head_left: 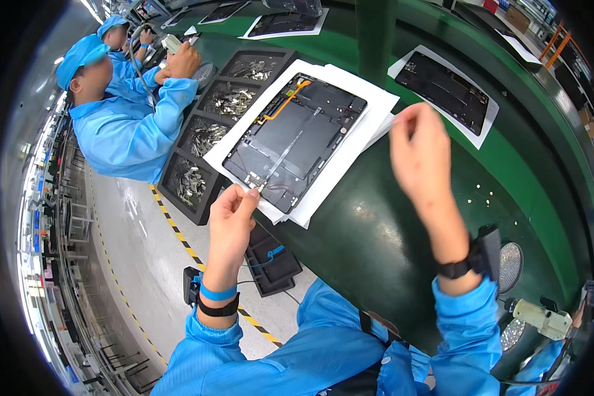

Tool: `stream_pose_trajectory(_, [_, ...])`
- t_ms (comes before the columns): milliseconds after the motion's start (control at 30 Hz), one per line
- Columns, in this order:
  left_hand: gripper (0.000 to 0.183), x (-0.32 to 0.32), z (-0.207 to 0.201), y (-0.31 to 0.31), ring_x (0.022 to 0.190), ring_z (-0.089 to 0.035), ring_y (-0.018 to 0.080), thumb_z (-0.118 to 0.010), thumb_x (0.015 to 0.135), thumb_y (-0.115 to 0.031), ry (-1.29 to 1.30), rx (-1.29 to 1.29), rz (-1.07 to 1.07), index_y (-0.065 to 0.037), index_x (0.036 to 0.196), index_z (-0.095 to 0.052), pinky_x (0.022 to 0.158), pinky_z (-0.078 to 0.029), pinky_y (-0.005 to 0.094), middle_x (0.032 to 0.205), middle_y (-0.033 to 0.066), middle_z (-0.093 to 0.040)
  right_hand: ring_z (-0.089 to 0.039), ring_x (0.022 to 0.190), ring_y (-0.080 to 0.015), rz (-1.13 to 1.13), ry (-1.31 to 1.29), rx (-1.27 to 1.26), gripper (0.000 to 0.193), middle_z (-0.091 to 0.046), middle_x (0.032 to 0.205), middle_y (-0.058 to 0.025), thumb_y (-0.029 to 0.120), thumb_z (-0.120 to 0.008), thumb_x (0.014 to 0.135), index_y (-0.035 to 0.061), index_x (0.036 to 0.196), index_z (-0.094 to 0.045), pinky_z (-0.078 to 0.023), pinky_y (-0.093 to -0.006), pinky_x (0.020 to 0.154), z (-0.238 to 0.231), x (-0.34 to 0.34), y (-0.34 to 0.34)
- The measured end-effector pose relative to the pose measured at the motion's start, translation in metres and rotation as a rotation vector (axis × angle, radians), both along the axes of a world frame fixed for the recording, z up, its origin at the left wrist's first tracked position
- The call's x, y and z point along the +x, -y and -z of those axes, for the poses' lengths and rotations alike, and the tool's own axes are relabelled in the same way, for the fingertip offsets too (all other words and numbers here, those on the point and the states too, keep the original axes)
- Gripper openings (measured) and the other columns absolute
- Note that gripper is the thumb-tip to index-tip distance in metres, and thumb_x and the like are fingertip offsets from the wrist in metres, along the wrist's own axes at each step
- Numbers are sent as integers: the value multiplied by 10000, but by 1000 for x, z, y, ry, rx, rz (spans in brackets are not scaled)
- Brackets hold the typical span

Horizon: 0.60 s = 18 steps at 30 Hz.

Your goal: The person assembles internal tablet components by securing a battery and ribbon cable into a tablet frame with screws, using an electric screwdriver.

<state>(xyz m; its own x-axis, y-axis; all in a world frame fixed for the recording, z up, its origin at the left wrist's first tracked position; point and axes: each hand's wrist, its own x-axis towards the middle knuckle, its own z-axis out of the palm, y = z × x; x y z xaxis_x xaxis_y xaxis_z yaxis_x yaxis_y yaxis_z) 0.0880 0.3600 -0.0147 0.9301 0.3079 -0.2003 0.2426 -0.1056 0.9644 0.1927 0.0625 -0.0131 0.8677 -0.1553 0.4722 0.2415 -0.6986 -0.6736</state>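
Observation:
A black tablet back housing [292, 142] lies on white paper sheets [369, 99] on the bench, an orange flex cable [285, 99] running along its upper part. My left hand [230, 214] is at the housing's lower left corner, thumb and forefinger pinched beside a small metal part [256, 183] and thin wires. Whatever sits between those fingertips is too small to make out. To the right of the sheets my right hand [421, 148] hangs above the green bench, its fingers pinched together. Any small thing in them cannot be made out.
A black compartment tray [167, 181] of small metal parts stands left of the sheets. Another housing [445, 91] on paper lies at the right, with small pale bits [487, 193] nearer me. A white-green electric tool [541, 318] is at lower right. Co-workers in blue [129, 135] work at left.

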Motion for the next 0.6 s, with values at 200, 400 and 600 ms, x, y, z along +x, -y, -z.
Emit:
stream_pose_trajectory(200, [215, 7, -11, 25, 1110, -736, 218, -585, 1075, -146, 215, -517, 13, 7, 1223, -612, 965, -628, 427, 1255, 114, -721, -711, 840, -404, -186, -190, 293, 176, -685, 934, -230, 156, -629, 1023, -8, 1053, -571, -561, -493, 764, -4, -56, -47])
stream_pose_trajectory(400, [142, 5, -5, 10, 881, -730, 158, -648, 1052, -133, -59, -195, 115, 4, 1083, -635, 794, -652, 357, 987, 75, -721, -707, 903, -378, -379, -159, 117, 146, -665, 1013, -152, 146, -622, 1020, 60, 1138, -619, -584, -500, 796, 14, -75, -65])
stream_pose_trajectory(600, [82, 5, -2, 11, 833, -699, 140, -637, 1030, -73, 36, -239, 111, 7, 1048, -645, 752, -579, 298, 964, 72, -715, -666, 1041, -340, -306, -26, -36, 173, -617, 1046, -128, 123, -648, 985, 64, 1147, -640, -602, -485, 795, 16, -89, -74])
